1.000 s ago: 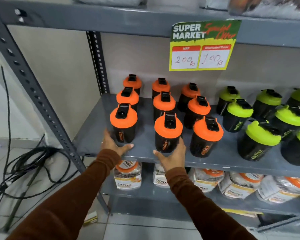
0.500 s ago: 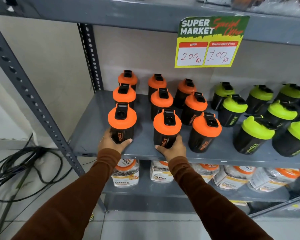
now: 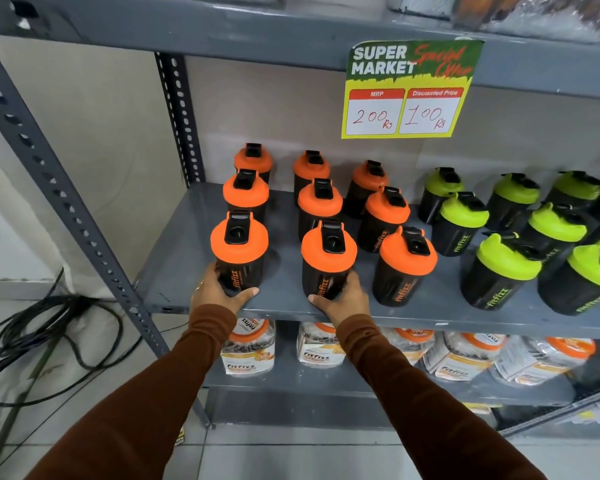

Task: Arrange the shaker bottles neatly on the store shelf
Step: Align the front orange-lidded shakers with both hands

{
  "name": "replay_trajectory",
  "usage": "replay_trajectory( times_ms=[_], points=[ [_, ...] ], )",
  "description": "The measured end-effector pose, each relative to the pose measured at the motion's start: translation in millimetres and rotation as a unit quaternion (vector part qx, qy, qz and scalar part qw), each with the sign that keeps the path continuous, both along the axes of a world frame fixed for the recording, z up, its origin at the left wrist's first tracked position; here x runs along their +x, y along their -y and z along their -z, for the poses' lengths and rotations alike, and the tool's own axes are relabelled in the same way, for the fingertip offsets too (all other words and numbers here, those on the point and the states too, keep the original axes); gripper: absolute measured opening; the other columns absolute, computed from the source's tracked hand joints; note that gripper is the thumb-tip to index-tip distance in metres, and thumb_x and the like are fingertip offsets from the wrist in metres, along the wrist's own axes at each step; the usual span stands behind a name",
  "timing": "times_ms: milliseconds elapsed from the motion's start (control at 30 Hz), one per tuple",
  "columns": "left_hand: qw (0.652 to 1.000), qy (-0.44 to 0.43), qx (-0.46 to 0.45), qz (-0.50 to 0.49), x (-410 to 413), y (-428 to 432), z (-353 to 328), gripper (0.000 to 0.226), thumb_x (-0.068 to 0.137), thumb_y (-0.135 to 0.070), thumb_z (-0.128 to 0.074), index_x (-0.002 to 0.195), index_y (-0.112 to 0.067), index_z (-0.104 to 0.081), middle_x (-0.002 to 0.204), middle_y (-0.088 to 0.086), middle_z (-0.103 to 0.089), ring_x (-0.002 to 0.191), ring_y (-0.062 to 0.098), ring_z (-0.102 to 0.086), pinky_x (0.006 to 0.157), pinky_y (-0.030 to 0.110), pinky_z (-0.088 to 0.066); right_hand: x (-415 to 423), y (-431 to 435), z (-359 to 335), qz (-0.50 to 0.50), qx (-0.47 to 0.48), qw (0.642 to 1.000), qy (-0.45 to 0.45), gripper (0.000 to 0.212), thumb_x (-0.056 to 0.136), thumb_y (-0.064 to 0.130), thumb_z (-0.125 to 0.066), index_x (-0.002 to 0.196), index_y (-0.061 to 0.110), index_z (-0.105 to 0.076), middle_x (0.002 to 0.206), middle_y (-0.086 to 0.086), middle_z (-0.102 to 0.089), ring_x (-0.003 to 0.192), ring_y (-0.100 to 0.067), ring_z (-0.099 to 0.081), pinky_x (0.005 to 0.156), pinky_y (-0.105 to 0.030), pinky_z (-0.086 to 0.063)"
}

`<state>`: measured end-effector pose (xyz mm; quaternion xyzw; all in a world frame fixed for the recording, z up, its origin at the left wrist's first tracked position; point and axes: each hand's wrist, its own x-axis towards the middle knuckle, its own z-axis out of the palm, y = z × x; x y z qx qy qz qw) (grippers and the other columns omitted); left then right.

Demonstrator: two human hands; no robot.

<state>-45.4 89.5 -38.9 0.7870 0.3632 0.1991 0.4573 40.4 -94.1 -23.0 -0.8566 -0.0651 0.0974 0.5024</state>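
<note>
Several black shaker bottles with orange lids stand in three columns on the grey shelf [image 3: 174, 271]. To their right stand several black bottles with lime-green lids [image 3: 499, 268]. My left hand [image 3: 215, 294] wraps the base of the front-left orange bottle [image 3: 239, 251]. My right hand [image 3: 342, 297] wraps the base of the front-middle orange bottle [image 3: 328, 259]. Both bottles stand upright near the shelf's front edge. A third front orange bottle [image 3: 404, 268] stands untouched to the right and leans slightly.
A yellow and green price sign [image 3: 407, 90] hangs from the shelf above. Wrapped jars [image 3: 250, 348] with orange lids line the shelf below. A perforated grey upright [image 3: 66, 202] frames the left side. Black cables [image 3: 32, 327] lie on the floor at left.
Both hands have closed more tightly around the bases of the two front orange bottles. The bottles stay in nearly the same place on the shelf.
</note>
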Motion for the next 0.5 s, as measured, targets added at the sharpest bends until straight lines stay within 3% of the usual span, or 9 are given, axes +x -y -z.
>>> replay_trajectory(
  times_ms=[500],
  points=[
    [1.0, 0.006, 0.019, -0.007, -5.2, 2.6, -0.3, 0.074, 0.061, -0.027, -0.083, 0.122, -0.01, -0.046, 0.126, 0.015, -0.058, 0.116, 0.035, -0.053, 0.101, 0.048, -0.043, -0.7, -0.3, -3.4, -0.003, 0.004, 1.0, -0.003, 0.07, 0.067, 0.013, -0.083, 0.125, 0.008, -0.045, 0.129, -0.014, -0.059, 0.12, -0.031, -0.054, 0.106, -0.041, -0.042]
  ],
)
